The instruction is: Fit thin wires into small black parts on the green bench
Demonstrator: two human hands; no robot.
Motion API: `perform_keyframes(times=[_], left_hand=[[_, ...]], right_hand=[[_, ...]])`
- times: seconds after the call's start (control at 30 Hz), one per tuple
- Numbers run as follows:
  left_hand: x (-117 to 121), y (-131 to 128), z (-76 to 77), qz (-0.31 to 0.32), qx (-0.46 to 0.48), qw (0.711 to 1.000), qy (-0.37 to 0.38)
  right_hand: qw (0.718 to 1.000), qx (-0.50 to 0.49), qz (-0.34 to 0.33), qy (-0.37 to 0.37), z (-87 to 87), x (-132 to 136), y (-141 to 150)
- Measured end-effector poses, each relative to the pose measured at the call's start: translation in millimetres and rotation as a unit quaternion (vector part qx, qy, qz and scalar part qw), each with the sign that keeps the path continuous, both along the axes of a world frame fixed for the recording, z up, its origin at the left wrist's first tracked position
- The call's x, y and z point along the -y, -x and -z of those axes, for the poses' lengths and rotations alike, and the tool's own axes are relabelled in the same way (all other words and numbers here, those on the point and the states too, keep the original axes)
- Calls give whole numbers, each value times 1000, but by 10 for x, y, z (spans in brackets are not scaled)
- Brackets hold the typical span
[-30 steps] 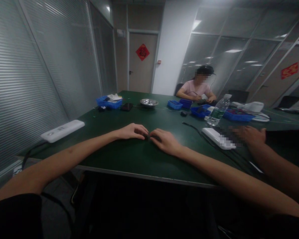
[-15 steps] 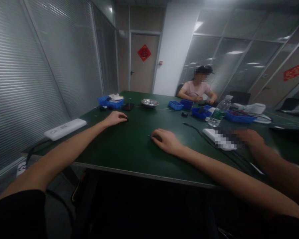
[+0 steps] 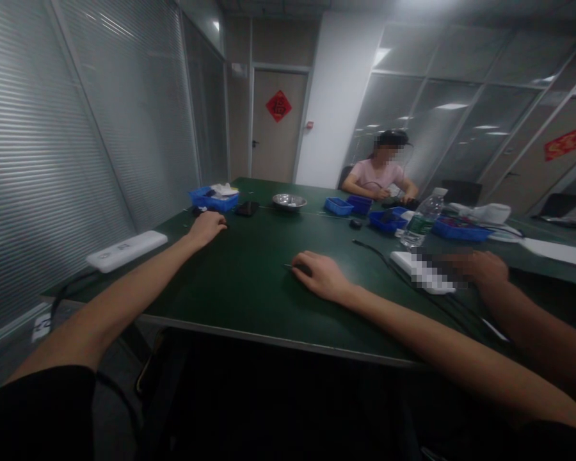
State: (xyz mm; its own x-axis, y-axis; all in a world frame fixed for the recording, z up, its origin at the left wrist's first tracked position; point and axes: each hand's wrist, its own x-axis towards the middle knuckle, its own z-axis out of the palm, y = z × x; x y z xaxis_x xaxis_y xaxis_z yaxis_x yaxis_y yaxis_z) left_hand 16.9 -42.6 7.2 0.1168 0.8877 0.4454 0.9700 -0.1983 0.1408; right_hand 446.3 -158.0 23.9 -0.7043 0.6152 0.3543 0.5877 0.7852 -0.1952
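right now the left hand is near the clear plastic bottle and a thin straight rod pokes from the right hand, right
Not the bottle: the head view shows the left hand near the blue plastic tray. The thin rod does poke from the right hand.

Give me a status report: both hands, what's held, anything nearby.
Left hand near blue plastic tray, grip unclear. Right hand low at green tabletop, gripping thin pale rod. Flat black rectangular object just beyond left hand, to its right.
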Motion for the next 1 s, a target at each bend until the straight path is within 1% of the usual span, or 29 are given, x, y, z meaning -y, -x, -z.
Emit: perform_keyframes(times=[0.13,0.27,0.33,0.4,0.47,0.57,0.63,0.73,0.8,0.87,1.0], left_hand=[[46,-43,-11,3,13,1000,-9],[74,-59,-41,0,27,1000,-2],[90,-87,-60,16,47,999,2],[120,-164,-76,50,76,996,17],[175,-309,-88,103,111,988,41],[307,-650,-94,203,151,964,75],[417,-914,-92,273,160,945,87],[586,-1258,-89,351,167,916,96],[684,-1411,-91,388,169,900,102],[758,-1496,-95,415,174,887,108],[826,-1540,-108,432,193,872,124]], right_hand=[[1000,-1,-4,3,-9,7,2],[1000,-1,-5,1,-4,4,4],[1000,-1,-6,2,1,-1,2],[1000,-1,-5,1,8,-7,-1],[1000,-3,-3,-3,16,-16,-3],[1000,-6,-2,-3,27,-28,-5],[1000,-10,-1,-4,31,-31,-4],[1000,-17,7,-10,29,-23,3],[1000,-20,12,-12,22,-9,10],[1000,-17,11,-14,12,8,17],[1000,-18,6,-16,-3,36,24]])
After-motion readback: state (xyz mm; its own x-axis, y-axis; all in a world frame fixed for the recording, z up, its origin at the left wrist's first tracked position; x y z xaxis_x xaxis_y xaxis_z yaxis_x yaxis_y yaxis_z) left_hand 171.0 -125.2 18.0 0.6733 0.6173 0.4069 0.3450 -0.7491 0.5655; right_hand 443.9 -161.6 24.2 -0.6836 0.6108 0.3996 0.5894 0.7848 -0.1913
